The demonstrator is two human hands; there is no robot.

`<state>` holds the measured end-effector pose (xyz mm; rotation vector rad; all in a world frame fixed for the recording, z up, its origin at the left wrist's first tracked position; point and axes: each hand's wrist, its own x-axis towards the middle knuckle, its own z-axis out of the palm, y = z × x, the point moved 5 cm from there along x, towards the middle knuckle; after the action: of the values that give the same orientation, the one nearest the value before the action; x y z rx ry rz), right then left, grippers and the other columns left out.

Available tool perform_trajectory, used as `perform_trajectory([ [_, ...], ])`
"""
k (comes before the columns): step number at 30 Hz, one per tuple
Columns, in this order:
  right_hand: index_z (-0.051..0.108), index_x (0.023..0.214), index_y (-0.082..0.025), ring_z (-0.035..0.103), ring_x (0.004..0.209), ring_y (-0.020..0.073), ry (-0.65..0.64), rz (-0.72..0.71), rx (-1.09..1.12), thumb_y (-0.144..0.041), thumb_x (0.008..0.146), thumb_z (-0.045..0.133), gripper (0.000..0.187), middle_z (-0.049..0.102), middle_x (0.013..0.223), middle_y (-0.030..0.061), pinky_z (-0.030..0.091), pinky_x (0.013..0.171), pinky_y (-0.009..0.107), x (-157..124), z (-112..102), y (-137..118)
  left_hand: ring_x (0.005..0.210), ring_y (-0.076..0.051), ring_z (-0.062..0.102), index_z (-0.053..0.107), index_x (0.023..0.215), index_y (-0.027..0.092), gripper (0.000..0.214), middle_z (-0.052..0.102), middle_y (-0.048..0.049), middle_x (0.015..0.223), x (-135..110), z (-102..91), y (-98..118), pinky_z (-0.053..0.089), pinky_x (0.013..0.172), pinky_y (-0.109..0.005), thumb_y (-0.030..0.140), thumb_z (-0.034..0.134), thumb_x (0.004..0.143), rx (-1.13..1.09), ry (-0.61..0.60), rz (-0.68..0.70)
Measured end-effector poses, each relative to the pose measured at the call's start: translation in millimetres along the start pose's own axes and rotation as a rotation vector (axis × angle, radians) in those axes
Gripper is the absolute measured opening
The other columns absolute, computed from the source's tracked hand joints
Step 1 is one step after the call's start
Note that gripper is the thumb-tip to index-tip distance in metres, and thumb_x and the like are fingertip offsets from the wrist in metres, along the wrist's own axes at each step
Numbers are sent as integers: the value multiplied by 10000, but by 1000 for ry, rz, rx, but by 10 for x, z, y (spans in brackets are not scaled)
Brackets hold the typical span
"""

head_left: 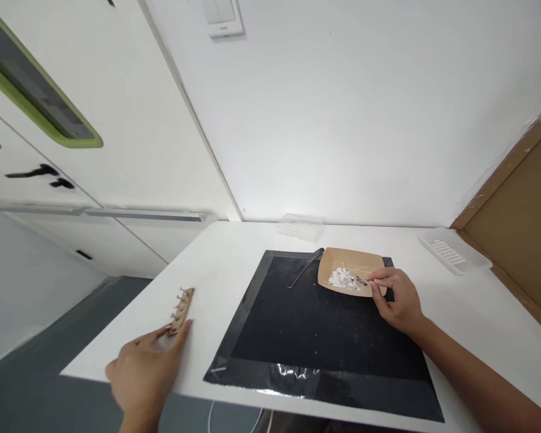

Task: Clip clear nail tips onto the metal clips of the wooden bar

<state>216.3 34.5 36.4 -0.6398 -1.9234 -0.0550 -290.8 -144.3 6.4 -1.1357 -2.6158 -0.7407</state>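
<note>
A small wooden strip (181,311) studded with metal pins is pinched at its near end by the fingertips of the left hand (143,368), close to the left edge of the white counter (234,246). The strip is seemingly held at one end only so that the pins along its side stay clear. Its long axis runs away from the person, leaning slightly to the right, with the free end pointing toward the wall and the pins projecting to the left. The right hand (395,300) is curled at the near right rim of a brown paper tray (329,261), its fingertips brought together over a heap of small white parts (345,279); whether a part is actually gripped cannot be told. The tray is set at the far edge of a black mat (315,325), beside a thin metal tool (305,267) lying on the mat.
</note>
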Motion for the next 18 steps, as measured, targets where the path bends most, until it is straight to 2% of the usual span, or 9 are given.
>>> perform_trajectory([
  [2, 556, 1026, -267, 762, 893, 256, -10, 1, 15, -145, 969, 667, 175, 782, 973, 53, 595, 762, 428, 3, -7, -11, 806, -367, 648, 778, 861, 231, 486, 675, -98, 769, -7, 5, -29, 560, 717, -492, 697, 661, 788, 111, 8, -149],
  [4, 558, 1032, -266, 759, 895, 252, -16, -7, 26, -139, 969, 663, 177, 777, 977, 55, 601, 760, 426, 11, -21, -23, 735, -355, 646, 816, 908, 209, 516, 693, -121, 737, 1, 32, -42, 544, 640, -443, 687, 651, 804, 140, -42, -199],
  [7, 557, 1045, -263, 752, 893, 243, -16, -24, 43, -114, 966, 659, 198, 769, 979, 55, 606, 757, 425, 31, -45, -41, 733, -369, 668, 833, 991, 150, 574, 728, -153, 738, 19, 64, -51, 551, 671, -454, 657, 603, 848, 144, -104, -174],
  [11, 555, 1062, -258, 745, 898, 232, -5, -30, 65, -77, 949, 668, 241, 761, 984, 54, 608, 756, 417, 50, -67, -40, 792, -381, 697, 819, 1068, 116, 611, 774, -191, 874, -33, 70, 67, 555, 723, -468, 613, 495, 925, 108, -68, -88],
  [13, 557, 1072, -256, 743, 908, 228, -4, -21, 74, -70, 945, 673, 253, 757, 990, 54, 611, 764, 412, 50, -70, -25, 744, -339, 686, 811, 1100, 121, 605, 775, -187, 943, -92, 89, 248, 548, 701, -447, 604, 483, 942, 20, -65, -43],
  [15, 557, 1077, -259, 743, 912, 227, -3, -11, 78, -74, 946, 675, 255, 756, 990, 51, 612, 770, 409, 49, -69, -8, 696, -280, 663, 794, 1134, 131, 553, 758, -156, 962, -153, 91, 560, 541, 661, -405, 586, 538, 950, -107, -67, 61],
  [17, 556, 1079, -264, 743, 907, 227, -1, -13, 77, -82, 947, 677, 255, 760, 984, 47, 612, 770, 406, 51, -68, 1, 782, -259, 652, 792, 1091, 167, 439, 722, -114, 925, -237, 27, 1055, 554, 696, -367, 541, 596, 969, -278, -36, 357],
  [18, 558, 1080, -265, 744, 902, 227, 4, -16, 73, -86, 947, 679, 254, 763, 981, 46, 611, 766, 403, 54, -68, 4, 848, -251, 655, 790, 1098, 196, 365, 713, -97, 938, -302, -8, 1340, 562, 723, -345, 501, 619, 991, -377, -59, 535],
])
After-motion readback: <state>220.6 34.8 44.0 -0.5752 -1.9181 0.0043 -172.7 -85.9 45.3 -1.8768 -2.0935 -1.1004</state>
